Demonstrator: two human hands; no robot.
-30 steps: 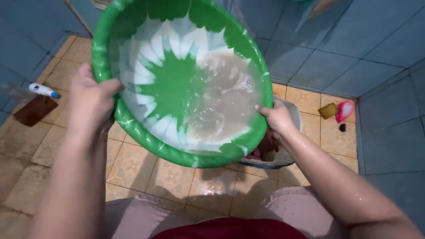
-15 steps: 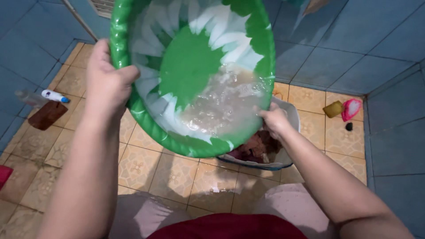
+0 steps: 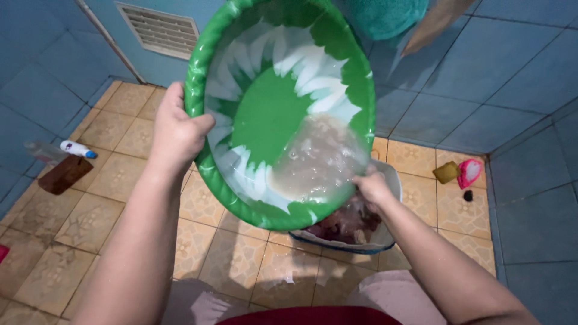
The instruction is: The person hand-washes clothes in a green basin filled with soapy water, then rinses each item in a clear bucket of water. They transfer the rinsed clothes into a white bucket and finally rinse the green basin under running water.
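Observation:
I hold a large green and white plastic basin [image 3: 265, 114] tilted steeply, its lower right edge down. My left hand [image 3: 174, 129] grips the basin's left rim. My right hand [image 3: 373, 186] holds the lower right rim. Cloudy, soapy water [image 3: 319, 162] has gathered at that low edge and spills over it. Right below stands a white bucket [image 3: 385, 241] holding dark reddish laundry [image 3: 343, 222].
The floor is tan patterned tile [image 3: 96, 204], wet near the bucket, with blue tiled walls around. A bottle [image 3: 77, 148] and a brown block [image 3: 65, 174] lie at the left. A pink brush [image 3: 469, 173] and a yellow piece [image 3: 446, 172] sit at the right corner. A door vent [image 3: 158, 29] is at the back.
The basin has been tipped further up on its left side, and the water has run to the lower right edge over the bucket. My left hand has risen with the rim.

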